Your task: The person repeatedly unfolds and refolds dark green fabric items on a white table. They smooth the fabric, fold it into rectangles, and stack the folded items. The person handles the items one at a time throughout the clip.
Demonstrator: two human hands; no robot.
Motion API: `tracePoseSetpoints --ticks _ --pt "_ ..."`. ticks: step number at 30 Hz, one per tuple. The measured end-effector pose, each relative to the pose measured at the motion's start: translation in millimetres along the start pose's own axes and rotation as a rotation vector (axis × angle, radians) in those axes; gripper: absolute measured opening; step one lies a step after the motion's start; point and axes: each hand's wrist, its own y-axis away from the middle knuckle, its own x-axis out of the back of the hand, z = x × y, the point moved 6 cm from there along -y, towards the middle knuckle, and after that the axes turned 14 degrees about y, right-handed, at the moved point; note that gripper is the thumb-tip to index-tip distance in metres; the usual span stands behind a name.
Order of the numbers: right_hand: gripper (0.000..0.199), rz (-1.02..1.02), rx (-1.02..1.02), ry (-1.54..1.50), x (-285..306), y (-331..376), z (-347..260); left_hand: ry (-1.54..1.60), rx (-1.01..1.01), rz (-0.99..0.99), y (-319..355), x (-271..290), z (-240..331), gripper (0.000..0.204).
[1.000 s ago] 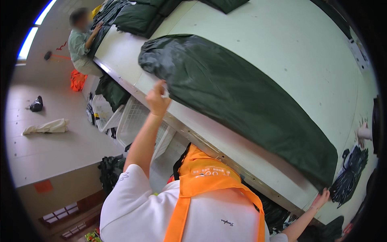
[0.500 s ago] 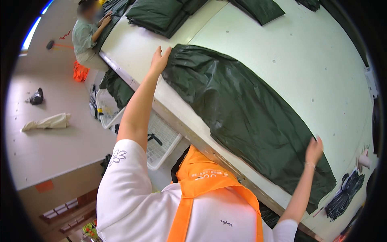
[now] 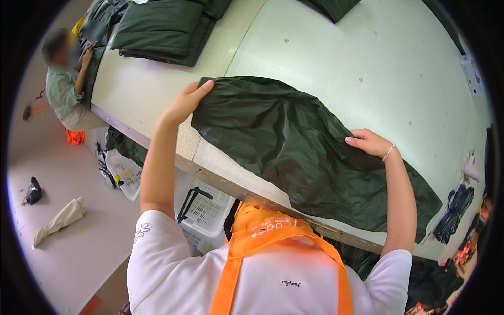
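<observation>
A long dark green piece of glossy coated fabric (image 3: 278, 136) lies creased across the pale table, slanting from far left to near right. At its narrow left end, my left hand (image 3: 188, 100) is closed on the edge, thumb on top and fingers hidden underneath. My right hand (image 3: 370, 143) grips the far edge right of the middle, its thumb over the cloth and the other fingers partly hidden. Between my hands the fabric is wrinkled, and its right end lies on the table beyond my right forearm.
Folded dark green fabric (image 3: 157, 31) is stacked on the table (image 3: 315, 52) at the far left. A person (image 3: 68, 79) works at the far left edge. White baskets (image 3: 210, 210) stand below the near edge. A bundle of black strips (image 3: 452, 212) lies at the right.
My left hand has gone from fingers outstretched to gripping the fabric's left end. My right hand has moved left along the far edge and taken hold there. The view has shifted.
</observation>
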Motion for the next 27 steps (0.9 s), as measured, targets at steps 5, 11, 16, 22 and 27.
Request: tracePoseSetpoints --ticks 5,11,16,22,27 --pt "0.038 0.586 -0.267 0.311 40 0 7 0.167 0.092 -0.145 31 15 25 0.052" --pt "0.060 1.227 0.074 0.695 -59 6 -53 -0.191 0.029 0.029 -37 27 -40 0.058" --pt "0.058 0.785 0.080 0.679 -169 -4 -49 -0.349 -0.377 0.159 -87 14 -20 0.045" --pt "0.039 1.192 0.221 0.517 -91 13 -45 -0.906 -1.140 0.662 -22 -74 49 0.042" --pt "0.031 1.236 0.085 0.578 3 -34 -23 -0.783 -0.908 -0.313 43 -229 -8 0.048"
